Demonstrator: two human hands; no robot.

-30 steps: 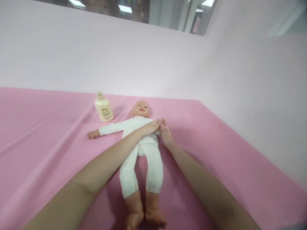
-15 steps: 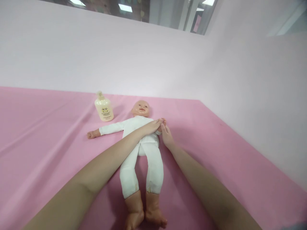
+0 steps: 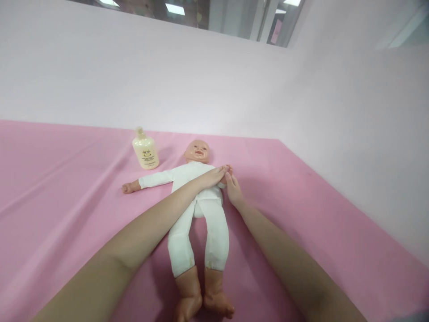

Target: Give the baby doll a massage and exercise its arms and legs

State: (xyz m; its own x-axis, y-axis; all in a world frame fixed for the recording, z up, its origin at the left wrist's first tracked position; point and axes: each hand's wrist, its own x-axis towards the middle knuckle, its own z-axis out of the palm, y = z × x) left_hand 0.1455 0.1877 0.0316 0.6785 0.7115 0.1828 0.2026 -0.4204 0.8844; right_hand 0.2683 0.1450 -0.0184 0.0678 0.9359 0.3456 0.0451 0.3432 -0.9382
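A baby doll (image 3: 182, 176) in a white cloth suit lies on its back, head away from me and feet towards me. My left hand (image 3: 214, 175) reaches across its torso to the doll's arm on the right side. Opposite it, my right hand (image 3: 233, 188) closes on the same arm from the right, around the doll's hand. My fingers meet there and mostly hide that small hand. The doll's other arm stretches out to the left on the cloth.
A pale yellow lotion bottle (image 3: 145, 152) with a pump top stands left of the doll's head. Pink cloth (image 3: 73, 188) with creases covers the surface. A white wall (image 3: 134, 76) rises behind and along the right, with a window (image 3: 231, 18) above.
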